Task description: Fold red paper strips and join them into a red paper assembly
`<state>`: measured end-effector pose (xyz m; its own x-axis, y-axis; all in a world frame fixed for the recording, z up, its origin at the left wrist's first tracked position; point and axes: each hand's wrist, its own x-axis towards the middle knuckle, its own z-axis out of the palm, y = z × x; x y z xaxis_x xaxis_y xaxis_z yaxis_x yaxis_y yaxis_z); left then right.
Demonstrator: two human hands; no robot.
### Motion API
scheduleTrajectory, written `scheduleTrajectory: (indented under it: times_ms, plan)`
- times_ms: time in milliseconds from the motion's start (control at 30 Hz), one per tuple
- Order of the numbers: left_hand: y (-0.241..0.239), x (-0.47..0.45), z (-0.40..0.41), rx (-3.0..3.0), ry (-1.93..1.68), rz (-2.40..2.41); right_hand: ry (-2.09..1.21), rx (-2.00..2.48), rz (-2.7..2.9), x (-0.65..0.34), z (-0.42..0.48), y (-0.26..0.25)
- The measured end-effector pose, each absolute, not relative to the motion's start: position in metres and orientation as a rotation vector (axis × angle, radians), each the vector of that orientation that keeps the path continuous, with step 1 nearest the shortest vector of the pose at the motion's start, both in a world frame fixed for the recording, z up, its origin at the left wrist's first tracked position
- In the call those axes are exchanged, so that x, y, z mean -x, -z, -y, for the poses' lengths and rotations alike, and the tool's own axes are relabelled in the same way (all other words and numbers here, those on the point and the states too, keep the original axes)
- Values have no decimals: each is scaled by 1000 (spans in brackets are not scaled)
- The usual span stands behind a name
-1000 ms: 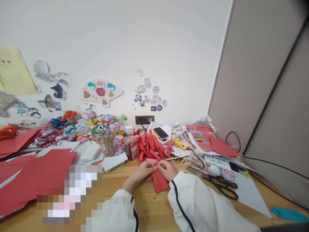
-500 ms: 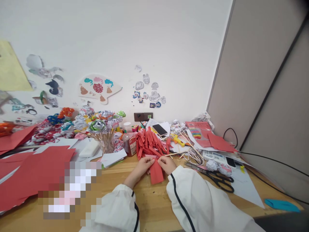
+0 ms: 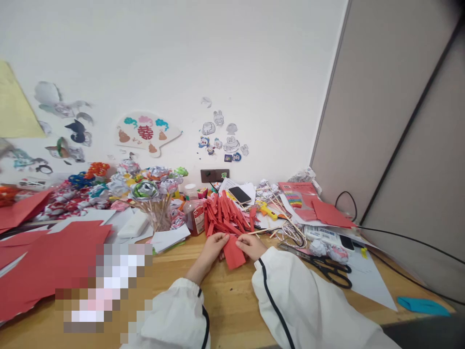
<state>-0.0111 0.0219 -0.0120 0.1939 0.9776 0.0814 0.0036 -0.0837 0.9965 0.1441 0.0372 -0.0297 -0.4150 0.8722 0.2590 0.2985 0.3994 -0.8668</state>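
A small piece of red paper (image 3: 233, 253) lies on the wooden table (image 3: 225, 300) between my hands. My left hand (image 3: 211, 245) pinches its left upper edge with closed fingers. On the other side my right hand (image 3: 252, 245) grips the right upper edge, fingers closed too. Both arms wear white sleeves with a dark stripe. Just behind the hands rises a pile of folded red paper strips (image 3: 223, 215).
Black scissors (image 3: 329, 269) lie right of my hands, near crumpled paper balls (image 3: 329, 251). Paper flowers on sticks (image 3: 150, 194), a red-labelled bottle (image 3: 195, 215), a phone (image 3: 241, 194), large red sheets (image 3: 51, 261) at left, cables (image 3: 399, 237) at right and a teal scrap (image 3: 421, 306).
The red paper between my hands has got shorter, its lower part folded up. My hands stay at the same spot; the view has shifted slightly.
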Motion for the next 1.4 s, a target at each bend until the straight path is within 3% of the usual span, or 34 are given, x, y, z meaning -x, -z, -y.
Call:
scheduleTrajectory:
  times_ms: [133,300,500,733,867,1200,1400]
  plan:
    - [13,15,-27,-1317,-1243,-1088,-1257,808,1855,-149,-35,21]
    - [13,17,-27,-1268,-1331,-1126,-1256,660,1964,-152,-31,13]
    - [10,15,-24,-1201,-1322,-1092,-982,754,2090,-153,-35,17]
    - [8,12,-19,-1206,-970,-965,-439,842,2161,-157,-35,9]
    - [8,12,-17,-1242,-964,-947,-340,877,2196,-159,-34,6]
    - [4,4,-13,-1252,-1045,-914,-732,959,1873,-149,-39,22]
    - [6,1,-13,-1283,-1029,-887,-764,981,1768,-145,-44,29]
